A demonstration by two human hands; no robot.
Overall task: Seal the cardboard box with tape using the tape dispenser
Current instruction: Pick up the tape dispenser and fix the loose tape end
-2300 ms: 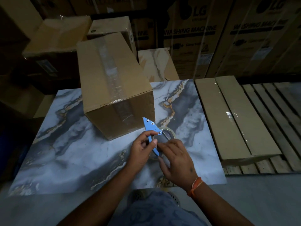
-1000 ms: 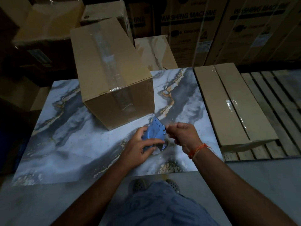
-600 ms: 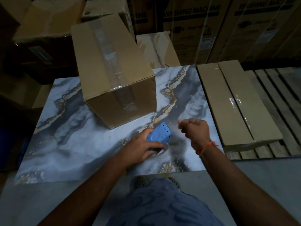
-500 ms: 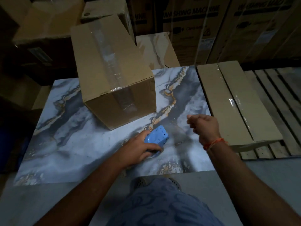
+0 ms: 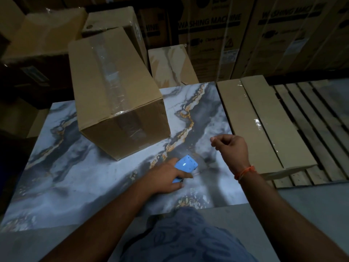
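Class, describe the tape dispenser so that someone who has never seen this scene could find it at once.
Start at the marbled table with the large cardboard box on it. In front of the box's near end, the left hand presses on the tape dispenser. It is the only bright blue thing among brown cartons.

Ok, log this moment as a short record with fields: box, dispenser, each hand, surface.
box: cardboard box on the marble-pattern tabletop, clear tape along its top seam and down the near end
dispenser: blue tape dispenser, low over the tabletop
left hand: gripping the dispenser
right hand: closed in a fist, raised right of the dispenser; anything pinched cannot be made out
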